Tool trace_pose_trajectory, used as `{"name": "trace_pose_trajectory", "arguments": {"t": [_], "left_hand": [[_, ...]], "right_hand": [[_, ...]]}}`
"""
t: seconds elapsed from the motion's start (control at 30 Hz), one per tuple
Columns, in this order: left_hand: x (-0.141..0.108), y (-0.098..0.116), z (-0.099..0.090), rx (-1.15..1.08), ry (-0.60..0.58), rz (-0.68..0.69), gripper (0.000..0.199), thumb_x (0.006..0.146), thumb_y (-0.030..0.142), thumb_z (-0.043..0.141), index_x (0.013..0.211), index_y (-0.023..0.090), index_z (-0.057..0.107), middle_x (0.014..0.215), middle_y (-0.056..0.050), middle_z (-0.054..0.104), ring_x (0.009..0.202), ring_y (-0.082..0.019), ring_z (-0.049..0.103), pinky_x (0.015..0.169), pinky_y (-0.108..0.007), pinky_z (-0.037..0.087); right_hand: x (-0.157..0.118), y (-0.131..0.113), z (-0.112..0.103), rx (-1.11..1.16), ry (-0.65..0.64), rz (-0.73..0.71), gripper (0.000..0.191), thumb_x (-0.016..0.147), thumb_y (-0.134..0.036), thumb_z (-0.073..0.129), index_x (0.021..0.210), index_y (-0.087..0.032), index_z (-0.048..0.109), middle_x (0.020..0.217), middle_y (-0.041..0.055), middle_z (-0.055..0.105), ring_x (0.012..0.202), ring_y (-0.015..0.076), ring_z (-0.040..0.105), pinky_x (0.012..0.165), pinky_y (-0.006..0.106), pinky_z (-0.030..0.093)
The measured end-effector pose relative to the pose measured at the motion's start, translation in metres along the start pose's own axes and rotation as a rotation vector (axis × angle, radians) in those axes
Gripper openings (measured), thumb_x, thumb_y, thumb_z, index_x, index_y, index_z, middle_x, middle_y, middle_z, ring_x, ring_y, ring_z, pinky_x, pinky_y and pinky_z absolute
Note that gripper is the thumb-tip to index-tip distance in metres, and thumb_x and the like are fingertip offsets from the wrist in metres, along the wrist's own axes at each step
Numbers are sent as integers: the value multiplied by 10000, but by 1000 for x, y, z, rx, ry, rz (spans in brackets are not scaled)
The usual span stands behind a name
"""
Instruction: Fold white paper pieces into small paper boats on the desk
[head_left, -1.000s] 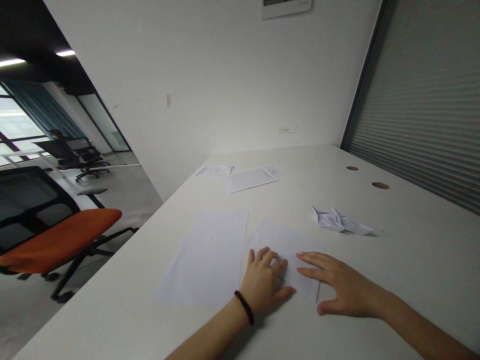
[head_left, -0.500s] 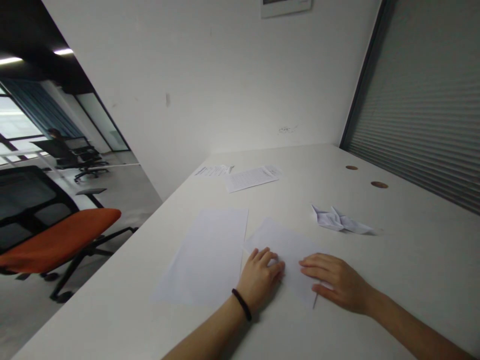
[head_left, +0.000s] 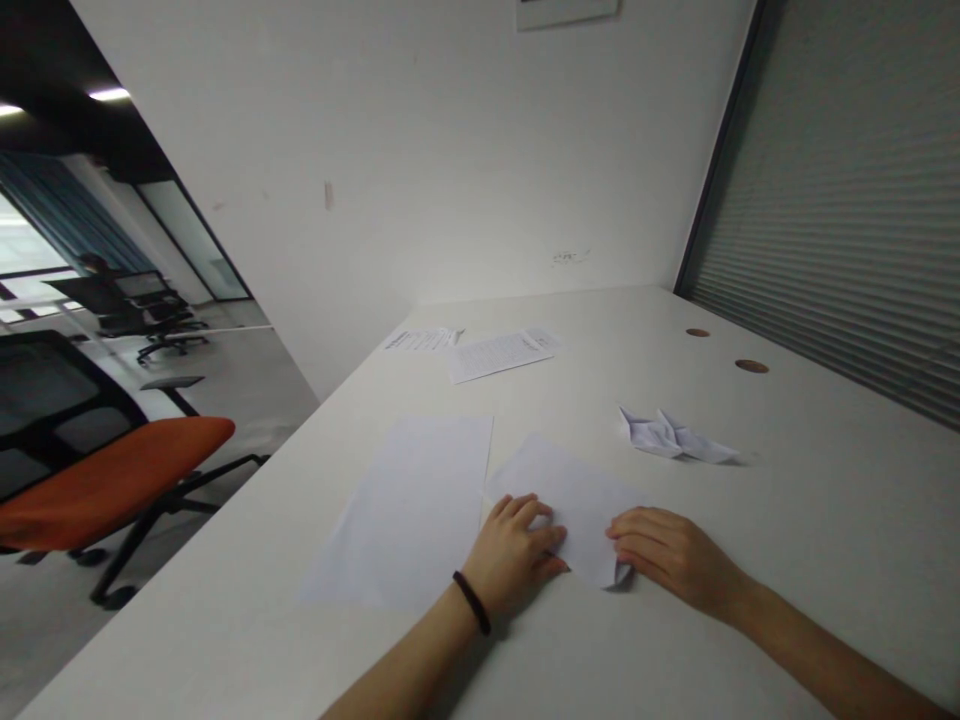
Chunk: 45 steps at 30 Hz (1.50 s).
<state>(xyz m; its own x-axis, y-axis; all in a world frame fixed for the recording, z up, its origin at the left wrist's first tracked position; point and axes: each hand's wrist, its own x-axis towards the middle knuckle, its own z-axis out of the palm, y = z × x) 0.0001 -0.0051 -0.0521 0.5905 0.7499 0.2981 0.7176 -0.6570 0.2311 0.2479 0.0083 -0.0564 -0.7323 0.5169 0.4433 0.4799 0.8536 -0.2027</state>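
Observation:
A white sheet of paper [head_left: 566, 485] lies turned at an angle on the white table, its near right corner lifted and curled. My left hand [head_left: 517, 545], with a black band at the wrist, rests on the sheet's near left edge, fingers bent and a little apart. At the right edge, my right hand [head_left: 664, 550] has its fingers together, pinching the paper by the curled corner. Left of it lies a larger flat white sheet [head_left: 412, 505]. A folded paper shape [head_left: 675, 437] sits beyond my right hand.
Printed sheets [head_left: 502, 355] lie at the table's far end. Two round holes [head_left: 751, 367] are in the tabletop at the right, near the blinds. An orange chair [head_left: 127, 470] stands left of the table. A person [head_left: 94, 263] sits in the far background.
My right hand has closed on the paper's right edge, and the near right corner now curls up beside its fingers. My left hand has stayed almost in place. The view has shifted slightly.

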Motion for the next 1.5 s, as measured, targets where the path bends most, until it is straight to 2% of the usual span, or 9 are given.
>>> {"name": "trace_pose_trajectory", "arguments": {"t": [0.1,0.27,0.4,0.5,0.6,0.73,1.0,1.27,1.5], "left_hand": [[2,-1,5,-9,55,28,175,845,307,501,864,209,645,902,-43,607,870,-181,548,788,-331,440],[2,4,6,-29,102,-81,278,842,200,456,627,157,628,728,-43,562,670,-131,512,637,-239,438],[3,11,3,-17,64,-148,259,810,192,492,583,155,613,685,-43,539,672,-146,500,631,-245,421],[3,15,1,-42,24,-155,177,779,177,533,621,160,612,691,-39,549,699,-158,505,632,-242,414],[2,15,-1,-123,2,-198,31,727,163,601,754,159,614,725,-29,579,712,-161,516,644,-243,417],[0,12,-2,-225,15,-242,291,704,151,636,989,165,577,780,-24,617,738,-164,536,687,-259,426],[-1,17,-5,-248,-34,-92,196,723,172,629,915,210,626,760,-11,627,742,-157,543,721,-270,412],[-1,20,-7,-338,-78,-46,258,731,145,609,978,220,594,826,-6,633,802,-163,539,777,-301,405],[-1,19,2,-369,-9,-105,377,681,106,627,1044,193,579,1031,-55,557,950,-168,502,846,-282,426]], "right_hand": [[-2,-1,-5,122,33,89,205,869,-246,419,913,-194,613,875,70,670,835,171,604,763,318,490],[-6,-3,-9,273,25,242,286,825,-360,479,1052,-219,578,1035,83,634,980,206,558,865,353,431],[12,-9,-2,326,3,560,254,825,-391,448,805,-204,618,779,29,656,718,165,594,644,260,459],[30,-9,5,326,-24,669,278,820,-380,426,681,-192,577,634,0,607,604,146,552,544,238,399],[40,-7,10,285,-36,707,239,802,-342,427,684,-188,567,646,7,610,617,151,550,566,246,377],[41,-5,12,225,-56,739,219,780,-327,424,691,-193,574,691,33,637,649,171,565,606,264,377],[35,-2,10,162,-44,723,233,792,-313,392,703,-192,571,722,50,637,699,190,576,630,284,394],[26,6,13,173,54,641,188,798,-282,412,733,-189,562,755,52,614,731,188,559,688,314,419],[19,12,14,180,124,601,134,800,-242,443,720,-192,538,743,44,573,748,187,522,694,321,417]]}}
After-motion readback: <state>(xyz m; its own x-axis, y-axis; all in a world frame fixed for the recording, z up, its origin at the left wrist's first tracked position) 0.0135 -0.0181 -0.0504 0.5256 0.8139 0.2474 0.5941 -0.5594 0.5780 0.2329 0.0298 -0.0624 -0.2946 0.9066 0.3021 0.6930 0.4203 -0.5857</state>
